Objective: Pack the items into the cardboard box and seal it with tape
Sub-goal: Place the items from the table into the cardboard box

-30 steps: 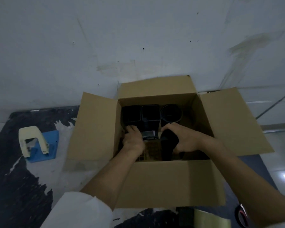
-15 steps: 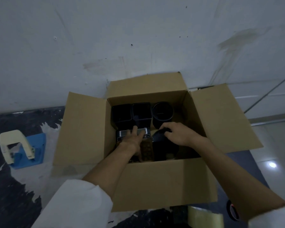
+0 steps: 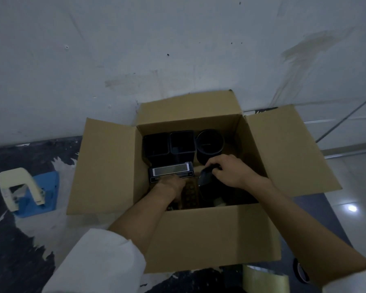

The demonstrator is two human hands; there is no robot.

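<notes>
The box (image 3: pixel 211 235) stands open on the floor against the wall, all four flaps splayed outward, and both hands are down inside it. The left hand (image 3: pixel 169 188) rests on a calculator (image 3: pixel 171 171) lying flat near the left wall; its fingers curl down over the keys, but whether they grip or only press I cannot tell. The right hand (image 3: pixel 230 171) pinches the rim of a dark item (image 3: pixel 206 176) between thumb and fingertips, just right of the calculator.

The risk is in the crowding. Three black cups (image 3: pixel 209 142) already stand upright along the far wall, and the dark item is being worked into the space near them. If it is pushed in at a tilt it may jam against the calculator or tip a cup. If it ends up riding high, the flaps will likely not close flat, and the tape would then bridge a gap and hold poorly. Pressing hard on the calculator could also shift it under the other things.

The box is plain brown cardboard, clean, its walls straight and uncrushed. A tape roll (image 3: pixel 264 281) lies on the floor at its near right corner, unused. A hole punch (image 3: pixel 22 190) sits well apart to the left, not yet packed.
</notes>
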